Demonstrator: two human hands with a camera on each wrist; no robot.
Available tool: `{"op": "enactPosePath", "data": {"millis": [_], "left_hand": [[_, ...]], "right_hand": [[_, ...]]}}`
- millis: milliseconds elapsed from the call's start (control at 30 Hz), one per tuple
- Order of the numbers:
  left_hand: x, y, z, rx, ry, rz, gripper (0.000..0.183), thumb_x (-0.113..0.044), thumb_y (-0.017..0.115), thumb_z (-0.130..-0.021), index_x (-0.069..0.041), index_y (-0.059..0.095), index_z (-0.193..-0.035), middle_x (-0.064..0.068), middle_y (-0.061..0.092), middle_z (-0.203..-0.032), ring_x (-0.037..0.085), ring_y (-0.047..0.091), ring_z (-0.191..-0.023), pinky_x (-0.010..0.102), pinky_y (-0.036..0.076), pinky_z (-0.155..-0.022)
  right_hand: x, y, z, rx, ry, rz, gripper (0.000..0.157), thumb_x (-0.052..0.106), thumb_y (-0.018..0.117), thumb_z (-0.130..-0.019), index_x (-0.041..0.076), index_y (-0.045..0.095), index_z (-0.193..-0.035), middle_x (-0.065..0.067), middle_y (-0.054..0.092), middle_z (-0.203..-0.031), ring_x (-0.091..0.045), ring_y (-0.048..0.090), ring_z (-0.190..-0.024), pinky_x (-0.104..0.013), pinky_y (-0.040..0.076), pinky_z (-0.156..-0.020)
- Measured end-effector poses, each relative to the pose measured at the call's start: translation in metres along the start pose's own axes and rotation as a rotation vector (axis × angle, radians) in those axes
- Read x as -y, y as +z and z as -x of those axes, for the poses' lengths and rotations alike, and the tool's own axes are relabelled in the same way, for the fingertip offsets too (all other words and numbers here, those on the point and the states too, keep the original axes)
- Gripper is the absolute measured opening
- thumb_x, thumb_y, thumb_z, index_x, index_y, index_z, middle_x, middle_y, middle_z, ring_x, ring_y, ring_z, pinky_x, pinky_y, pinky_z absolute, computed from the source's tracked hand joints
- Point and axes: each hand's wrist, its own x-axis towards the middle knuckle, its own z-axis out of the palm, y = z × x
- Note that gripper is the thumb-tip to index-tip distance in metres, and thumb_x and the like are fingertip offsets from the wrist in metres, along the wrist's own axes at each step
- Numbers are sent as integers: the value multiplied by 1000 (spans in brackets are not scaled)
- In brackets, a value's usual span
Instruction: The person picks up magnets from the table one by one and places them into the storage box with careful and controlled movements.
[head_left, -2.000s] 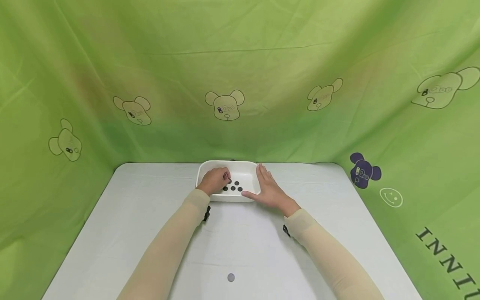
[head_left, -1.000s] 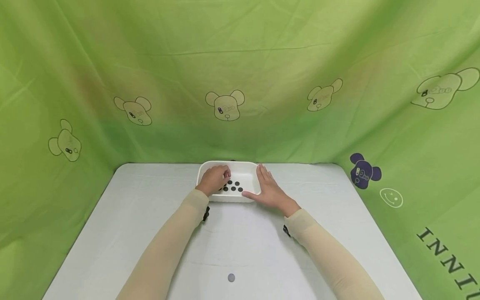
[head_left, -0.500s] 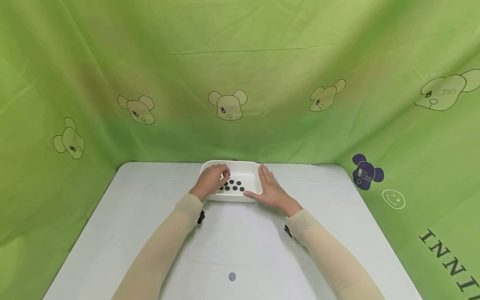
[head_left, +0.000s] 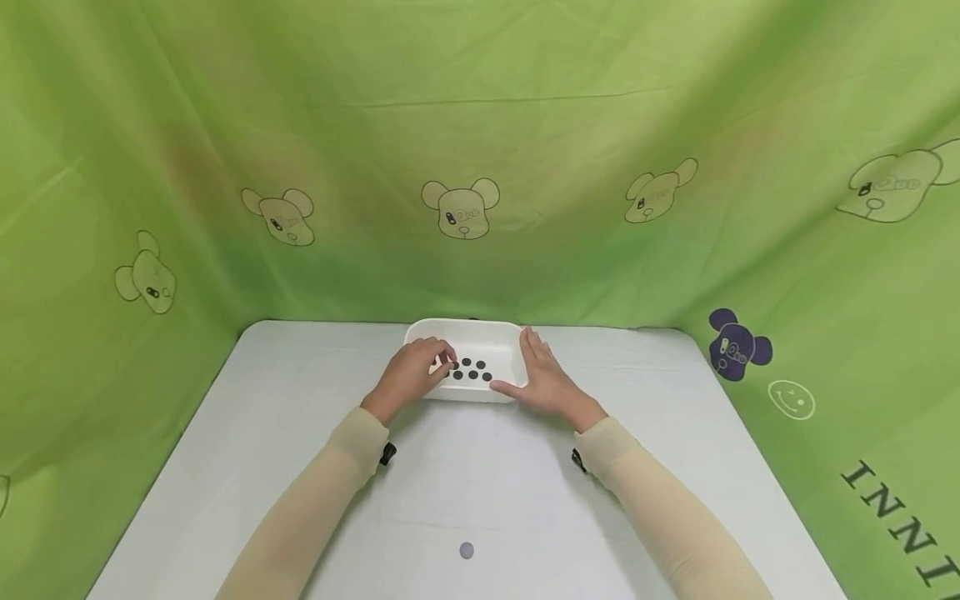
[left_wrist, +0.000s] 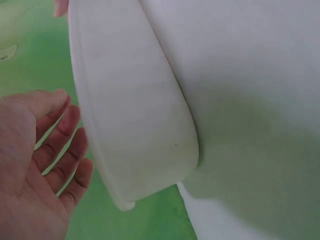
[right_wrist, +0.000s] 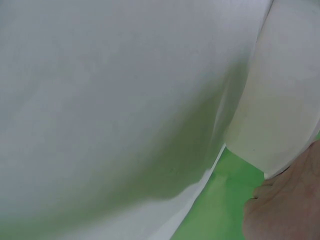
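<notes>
A shallow white rectangular tray (head_left: pixel 468 395) stands at the far edge of the table, with several small black discs (head_left: pixel 473 375) lying on its floor. My left hand (head_left: pixel 412 367) reaches over the tray's left side, its fingers loosely bent and thumb and forefinger near the discs. In the left wrist view that hand (left_wrist: pixel 45 150) is at the tray rim with relaxed fingers and no disc showing among them. At the tray's right end my right hand (head_left: pixel 547 382) rests with straight fingers along the side and the thumb over the near rim.
One grey round disc (head_left: pixel 467 550) lies by itself near the front of the white-covered table (head_left: pixel 300 392). Green printed cloth (head_left: pixel 360 250) hangs close behind the tray and along both sides.
My left hand has let go of a black disc in the tray and drawn back to the left, uncovering more discs. The right hand has stayed on the tray.
</notes>
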Motion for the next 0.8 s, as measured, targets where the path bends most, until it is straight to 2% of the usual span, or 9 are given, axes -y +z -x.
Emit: {"op": "enactPosePath", "data": {"millis": [167, 400, 567, 800], "left_hand": [[-6, -4, 11, -15, 65, -18, 11, -15, 76, -102, -14, 76, -113, -2, 74, -100, 19, 68, -94, 40, 56, -86], [-14, -9, 28, -32, 78, -15, 14, -19, 77, -102, -15, 77, -116, -3, 73, -102, 18, 68, -96, 39, 56, -87], [-21, -12, 42, -33, 116, 5, 15, -18, 76, -102, -16, 76, -117, -3, 74, -105, 20, 69, -98, 39, 56, -87], [-31, -5, 64, 15, 180, 28, 14, -20, 75, -103, -18, 75, -116, -4, 74, -105, 18, 68, -98, 36, 56, -84]], "right_hand": [[0, -2, 1, 2, 9, -7, 129, 79, 61, -93, -2, -4, -169, -18, -9, -179, -32, -7, -166, -48, 2, -134], [2, -3, 2, 7, 15, -10, 127, 79, 60, -94, 0, -4, -169, -18, -8, -179, -31, -8, -166, -48, 2, -134], [3, -3, 1, 16, 23, -9, 126, 79, 59, -95, 1, -6, -169, -15, -12, -179, -30, -9, -166, -47, 1, -134], [3, -3, 1, 18, 26, -7, 127, 79, 61, -94, 0, -6, -169, -18, -9, -179, -31, -9, -166, -48, 2, -134]]}}
